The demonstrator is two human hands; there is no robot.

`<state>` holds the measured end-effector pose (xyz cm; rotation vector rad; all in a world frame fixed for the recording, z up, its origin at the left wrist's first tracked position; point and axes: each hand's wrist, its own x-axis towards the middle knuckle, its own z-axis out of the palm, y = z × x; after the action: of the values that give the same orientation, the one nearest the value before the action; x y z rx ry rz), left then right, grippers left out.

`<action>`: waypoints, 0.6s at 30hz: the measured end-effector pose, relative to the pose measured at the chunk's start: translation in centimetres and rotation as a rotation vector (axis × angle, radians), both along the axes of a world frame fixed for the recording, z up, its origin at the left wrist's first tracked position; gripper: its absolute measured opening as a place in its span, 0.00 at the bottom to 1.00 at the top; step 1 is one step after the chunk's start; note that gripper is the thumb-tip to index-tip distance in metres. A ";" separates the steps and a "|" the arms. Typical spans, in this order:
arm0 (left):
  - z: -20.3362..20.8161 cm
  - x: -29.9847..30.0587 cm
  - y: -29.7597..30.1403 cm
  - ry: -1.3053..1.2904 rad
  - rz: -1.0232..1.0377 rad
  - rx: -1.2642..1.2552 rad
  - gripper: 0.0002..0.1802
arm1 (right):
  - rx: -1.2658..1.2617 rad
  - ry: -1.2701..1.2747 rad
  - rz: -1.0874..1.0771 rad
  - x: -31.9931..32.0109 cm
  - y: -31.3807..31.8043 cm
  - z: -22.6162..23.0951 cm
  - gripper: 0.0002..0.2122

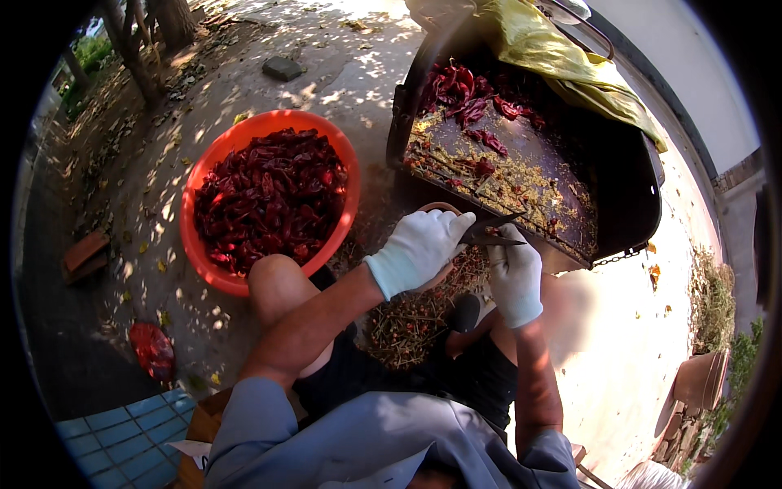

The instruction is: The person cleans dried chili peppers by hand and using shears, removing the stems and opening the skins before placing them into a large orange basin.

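Observation:
My left hand (425, 244), in a white knit glove, grips a pair of scissors (494, 222) by the handles. The dark blades point to the right and stand apart. My right hand (516, 281), gloved too, has its fingertips drawn together right by the lower blade. Whatever it pinches is too small or hidden to tell. Beneath both hands, between my feet, lies a heap of cut stems and seeds (407, 326). To the left an orange-red basin (213, 273) is full of dried red chillies (273, 196).
At the upper right stands a dark cart-like bin (643, 213) with a few chillies (460, 90) and scattered seeds; a yellow woven sack (538, 49) drapes over its edge. A red plastic bag (152, 350), a brick (86, 251) and a stone (282, 68) lie leftward. A flowerpot (700, 379) stands right.

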<state>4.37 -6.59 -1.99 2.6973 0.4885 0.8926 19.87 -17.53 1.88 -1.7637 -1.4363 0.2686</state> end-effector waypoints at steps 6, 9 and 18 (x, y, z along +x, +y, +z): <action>-0.6 -0.1 0.1 -0.013 0.058 -0.138 0.17 | -0.002 -0.136 -0.072 -0.4 -0.3 0.1 0.05; 0.4 -0.3 0.9 0.067 0.096 -0.241 0.16 | -0.044 0.319 -0.049 0.2 -0.8 -1.0 0.07; -0.8 0.0 -0.4 0.413 0.005 -0.199 0.13 | -0.223 1.274 -0.071 -0.4 -0.1 -5.7 0.12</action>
<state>4.39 -7.02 -2.75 2.6911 0.6279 0.2619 19.43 -17.59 -3.79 -1.2926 -0.4087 1.2689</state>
